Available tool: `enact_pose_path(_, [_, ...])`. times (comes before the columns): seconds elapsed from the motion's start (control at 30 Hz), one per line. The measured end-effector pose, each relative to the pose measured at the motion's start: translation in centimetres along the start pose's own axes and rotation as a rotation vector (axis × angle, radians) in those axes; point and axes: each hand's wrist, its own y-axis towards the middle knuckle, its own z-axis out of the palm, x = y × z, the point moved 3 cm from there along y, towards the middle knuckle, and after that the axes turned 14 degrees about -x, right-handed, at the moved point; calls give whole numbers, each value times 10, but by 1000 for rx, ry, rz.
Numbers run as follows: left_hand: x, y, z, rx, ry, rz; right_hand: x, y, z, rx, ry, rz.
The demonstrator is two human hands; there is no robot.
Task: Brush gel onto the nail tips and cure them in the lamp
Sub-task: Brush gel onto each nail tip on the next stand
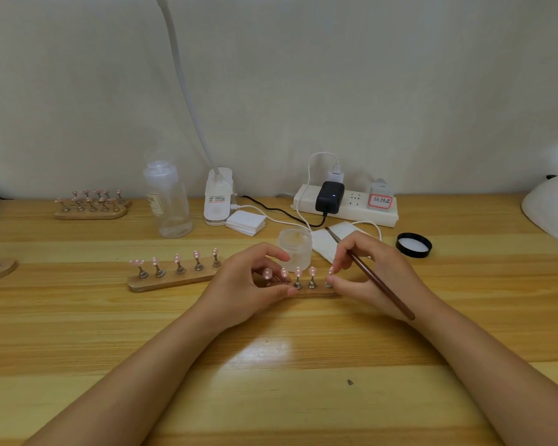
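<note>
Nearest the person, the wooden holder strip (pixel 316 291) lies on the table (pixel 271 381) with pink nail tips (pixel 312 271) standing on small metal stems. The left hand (pixel 248 284) curls around the strip's left end, thumb along its front edge. At the strip's right end, the right hand (pixel 368 272) grips a brown brush (pixel 377 281) while its fingertips pinch the last tip's stem. The tips look light, thin and easily knocked off, so the strip is probably best taken by its wooden ends, never by the tips. Just behind the strip stands an open frosted gel jar (pixel 295 249); a second holder strip (pixel 171 278) lies to its left, and the jar's black lid (pixel 413 244) to its right. Farther back sits a power strip (pixel 345 206). At the far right edge is a white dome, possibly the lamp (pixel 551 207).
</note>
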Motion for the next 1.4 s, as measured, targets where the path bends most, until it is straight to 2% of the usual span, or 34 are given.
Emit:
enact_pose_path(0.3, [1,0,0,9,-8,-3,-5,0,2,-12,137,81])
enact_pose_path(0.5, [-1,-1,0,-10,18,33,-6,5,-1,-203,270,181])
enact_pose_path(0.7, [-9,-2,-2,-158,85,155,10,3,9,-268,243,97])
enact_pose_path(0.83, [-16,-3,-2,-186,74,269,19,-1,19,-251,264,59])
enact_pose_path(0.97, [-21,-5,-1,-178,72,333,31,-5,27,-204,248,-17])
enact_pose_path(1.17, [-20,-4,-2,-209,89,400,36,-8,32,-199,254,-30])
enact_pose_path(1.3, [-20,-3,-4,-276,66,424,35,-7,30,-215,221,-24])
enact_pose_path(1.4, [-18,-2,-6,-316,17,352,32,-4,26,-244,275,67])
